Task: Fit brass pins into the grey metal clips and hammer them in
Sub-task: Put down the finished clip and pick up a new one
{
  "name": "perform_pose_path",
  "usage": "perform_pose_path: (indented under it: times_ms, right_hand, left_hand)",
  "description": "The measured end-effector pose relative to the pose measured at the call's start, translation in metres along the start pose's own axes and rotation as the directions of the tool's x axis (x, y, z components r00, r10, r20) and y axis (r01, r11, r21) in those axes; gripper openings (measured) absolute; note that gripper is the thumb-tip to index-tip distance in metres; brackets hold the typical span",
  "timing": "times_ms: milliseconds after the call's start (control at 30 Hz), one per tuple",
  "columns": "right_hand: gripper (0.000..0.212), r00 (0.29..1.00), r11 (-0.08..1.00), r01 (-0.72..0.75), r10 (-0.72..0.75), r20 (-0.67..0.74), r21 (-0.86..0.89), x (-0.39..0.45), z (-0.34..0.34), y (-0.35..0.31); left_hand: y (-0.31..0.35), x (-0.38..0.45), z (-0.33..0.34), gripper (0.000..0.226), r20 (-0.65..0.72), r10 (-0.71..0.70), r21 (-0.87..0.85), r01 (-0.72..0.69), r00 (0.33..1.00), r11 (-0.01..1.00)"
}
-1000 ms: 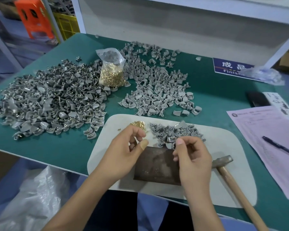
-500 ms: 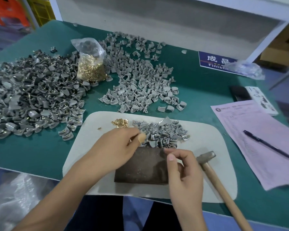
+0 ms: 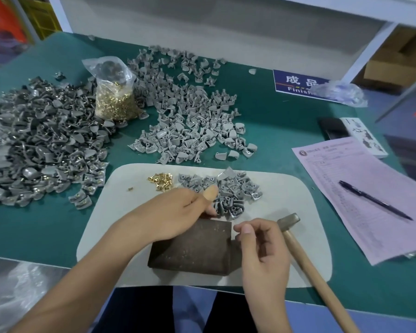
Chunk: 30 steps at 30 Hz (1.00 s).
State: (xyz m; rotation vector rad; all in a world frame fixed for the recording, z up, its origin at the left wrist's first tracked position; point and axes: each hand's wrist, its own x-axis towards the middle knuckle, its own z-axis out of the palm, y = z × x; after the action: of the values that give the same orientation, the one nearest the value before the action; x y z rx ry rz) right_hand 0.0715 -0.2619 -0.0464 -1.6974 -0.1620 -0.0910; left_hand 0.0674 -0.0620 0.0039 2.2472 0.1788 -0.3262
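We see loose brass pins [image 3: 161, 180] heaped on the white mat; beside them, grey metal clips [image 3: 228, 191] piled; a wooden-handled hammer [image 3: 305, 255] lying rightward.

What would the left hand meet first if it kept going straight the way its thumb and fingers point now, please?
Most likely the small heap of grey clips on the white mat. The left hand points right and slightly away, its fingertips already at the heap's near edge; whether they touch it is unclear.
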Motion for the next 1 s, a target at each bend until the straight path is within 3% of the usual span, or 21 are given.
perform_pose_path:
  times_ms: [100, 200, 333, 400, 533, 767, 1000]
  right_hand:
    - [0.013, 1.000, 1.000, 0.004, -0.004, -0.004, 0.006, -0.001, -0.001, 0.001]
    - [0.015, 0.998, 0.999, -0.005, 0.007, -0.066, 0.040, -0.004, -0.003, 0.001]
    - [0.016, 0.994, 0.998, -0.010, 0.016, -0.104, 0.062, -0.007, -0.003, -0.001]
    - [0.015, 0.995, 0.998, -0.006, 0.013, -0.099, 0.065, -0.007, -0.003, -0.003]
    - [0.012, 0.996, 0.997, 0.001, 0.006, -0.089, 0.076, -0.008, -0.005, -0.004]
    - [0.012, 0.999, 0.997, -0.011, 0.014, -0.045, 0.073, -0.006, -0.005, -0.001]
    - [0.011, 1.000, 0.998, 0.015, -0.014, -0.003, 0.061, -0.004, -0.008, -0.001]
  left_hand:
    - [0.003, 0.005, 0.002, 0.073, -0.053, 0.007, 0.020, -0.006, 0.999, 1.000]
    - [0.010, 0.008, 0.001, 0.047, -0.126, 0.108, 0.147, -0.089, 0.986, 0.985]
    - [0.030, 0.026, -0.003, 0.015, -0.010, 0.221, 0.301, -0.208, 0.975, 0.931]
    - [0.040, 0.040, 0.000, 0.032, 0.068, 0.232, 0.403, -0.239, 0.970, 0.883]
    - [0.047, 0.059, 0.013, 0.052, 0.090, 0.318, 0.612, -0.304, 0.944, 0.730]
    - [0.044, 0.064, 0.019, 0.025, 0.056, 0.356, 0.610, -0.314, 0.933, 0.728]
    - [0.048, 0.055, 0.013, 0.034, 0.030, 0.349, 0.611, -0.294, 0.937, 0.736]
